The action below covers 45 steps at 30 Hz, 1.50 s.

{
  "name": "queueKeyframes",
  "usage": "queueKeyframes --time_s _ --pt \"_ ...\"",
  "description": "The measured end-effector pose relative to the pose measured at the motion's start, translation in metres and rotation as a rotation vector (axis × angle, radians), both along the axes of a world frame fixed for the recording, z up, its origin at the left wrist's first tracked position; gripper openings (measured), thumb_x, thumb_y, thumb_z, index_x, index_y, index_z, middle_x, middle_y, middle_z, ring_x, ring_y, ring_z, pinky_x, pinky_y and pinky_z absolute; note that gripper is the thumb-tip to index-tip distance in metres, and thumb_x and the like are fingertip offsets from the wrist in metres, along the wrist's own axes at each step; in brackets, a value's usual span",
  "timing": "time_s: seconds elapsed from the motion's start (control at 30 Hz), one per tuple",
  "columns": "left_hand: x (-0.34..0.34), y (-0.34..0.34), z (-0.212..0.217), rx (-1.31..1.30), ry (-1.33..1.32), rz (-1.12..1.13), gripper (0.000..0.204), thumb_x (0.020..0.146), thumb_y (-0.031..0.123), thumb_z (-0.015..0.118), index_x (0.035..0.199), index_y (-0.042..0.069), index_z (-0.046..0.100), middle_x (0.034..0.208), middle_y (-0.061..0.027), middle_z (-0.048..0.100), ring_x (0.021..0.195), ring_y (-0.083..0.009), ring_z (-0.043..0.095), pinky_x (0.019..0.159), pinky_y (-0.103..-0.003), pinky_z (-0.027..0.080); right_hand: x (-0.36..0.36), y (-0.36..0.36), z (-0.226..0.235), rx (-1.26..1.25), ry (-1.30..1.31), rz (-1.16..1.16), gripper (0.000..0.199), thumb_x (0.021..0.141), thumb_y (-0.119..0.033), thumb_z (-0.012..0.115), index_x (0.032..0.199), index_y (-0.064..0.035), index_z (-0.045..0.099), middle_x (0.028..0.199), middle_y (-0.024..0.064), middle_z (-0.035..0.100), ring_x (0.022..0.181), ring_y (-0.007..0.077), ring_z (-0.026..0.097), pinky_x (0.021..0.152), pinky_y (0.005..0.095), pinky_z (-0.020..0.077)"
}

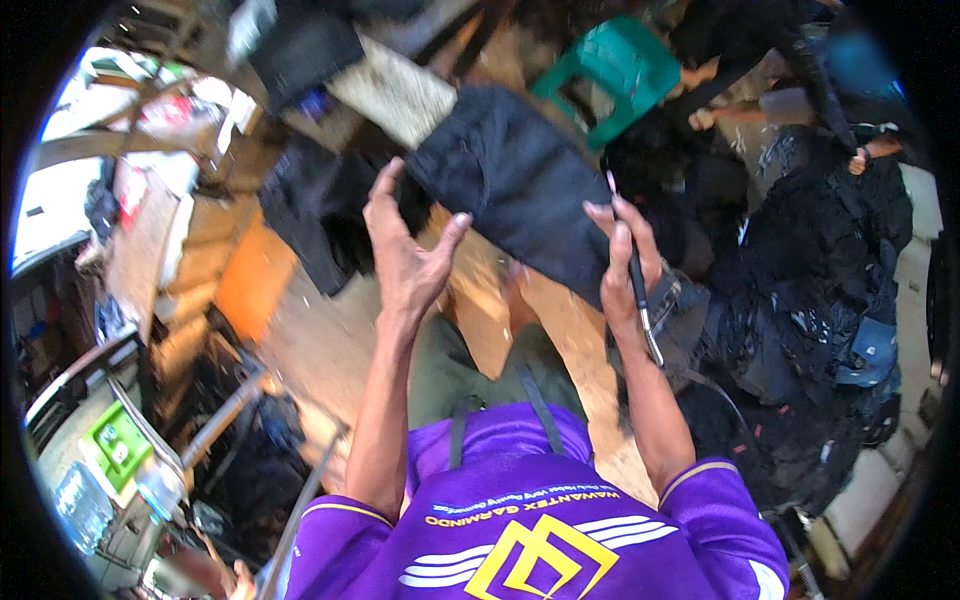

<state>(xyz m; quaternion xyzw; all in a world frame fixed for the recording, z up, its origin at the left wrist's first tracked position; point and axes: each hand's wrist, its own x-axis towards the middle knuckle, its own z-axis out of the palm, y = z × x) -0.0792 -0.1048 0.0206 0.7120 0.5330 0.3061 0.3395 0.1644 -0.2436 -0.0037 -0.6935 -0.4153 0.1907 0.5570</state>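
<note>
A folded black garment [515,175] with a gathered edge stretches between my hands, above my lap. My left hand [408,255] is at its left end, thumb and fingers spread apart; whether a fingertip touches the cloth I cannot tell. In my right hand [632,250], at the garment's right edge, is a slim black pen-like tool [638,282]. Its pinkish tip points away from me and its silvery end lies over my wrist. Just beyond my left hand, more black cloth [315,205] lies in a heap.
A green plastic stool [620,75] stands beyond the garment. Dark clothes [810,290] are piled on the right, where another person's hands [862,158] handle black cloth. At lower left are a table with a green tray [118,445], a clear water container [82,505] and another person.
</note>
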Motion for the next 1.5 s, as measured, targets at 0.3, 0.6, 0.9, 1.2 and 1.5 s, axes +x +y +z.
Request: queueKeyframes --time_s 0.3,0.6,0.9,1.2,1.5 --pt "0.044 0.037 0.001 0.101 0.572 0.019 0.133 0.059 0.060 0.102 0.155 -0.008 0.041 0.138 -0.0220 0.060 0.133 -0.0391 0.053 0.110 -0.054 0.043 -0.029 -0.046 0.001 -0.107 -0.320 -0.069 0.035 0.088 -0.014 0.091 0.117 -0.0043 0.073 0.122 0.0198 0.077 0.126 0.0473 0.069 0.110 0.0515 0.0547" --pt "0.032 0.057 0.018 -0.632 -0.146 -0.288 0.046 0.072 0.035 0.096 0.096 -0.001 0.080 0.102 -0.0199 0.083 0.090 -0.0318 0.080 0.082 -0.041 0.063 -0.060 -0.041 0.004 -0.095 -0.439 -0.230 0.047 0.081 -0.012 0.095 0.119 -0.0047 0.068 0.112 0.0157 0.072 0.108 0.0378 0.071 0.097 0.0437 0.0556" --pt "-0.004 0.182 0.010 -0.220 0.110 -0.265 0.068 0.079 0.032 0.101 0.129 -0.003 0.071 0.120 -0.0193 0.080 0.110 -0.0328 0.077 0.095 -0.045 0.060 -0.116 0.047 -0.006 -0.033 -0.361 -0.234 0.046 0.083 -0.021 0.095 0.121 -0.0082 0.072 0.135 0.0224 0.074 0.135 0.0427 0.065 0.125 0.0546 0.0398" --pt "0.009 0.067 -0.014 0.361 0.105 -0.212 0.043 0.085 0.031 0.092 0.122 0.015 0.077 0.170 -0.0146 0.049 0.163 -0.0411 0.034 0.133 -0.055 0.024 -0.031 0.039 -0.007 0.051 0.023 0.140 0.022 0.104 -0.011 0.072 0.121 0.0026 0.076 0.109 0.0203 0.081 0.098 0.0312 0.082 0.094 0.0408 0.0646" --pt "0.007 0.044 -0.064 0.040 0.130 -0.320 0.071 0.078 0.058 0.092 0.143 0.035 0.076 0.188 -0.0183 -0.001 0.170 -0.0499 -0.010 0.134 -0.067 -0.008 -0.011 0.075 -0.028 0.160 -0.400 0.539 0.027 0.080 -0.002 0.082 0.106 0.0037 0.079 0.104 0.0185 0.082 0.107 0.0342 0.082 0.102 0.0479 0.0665"
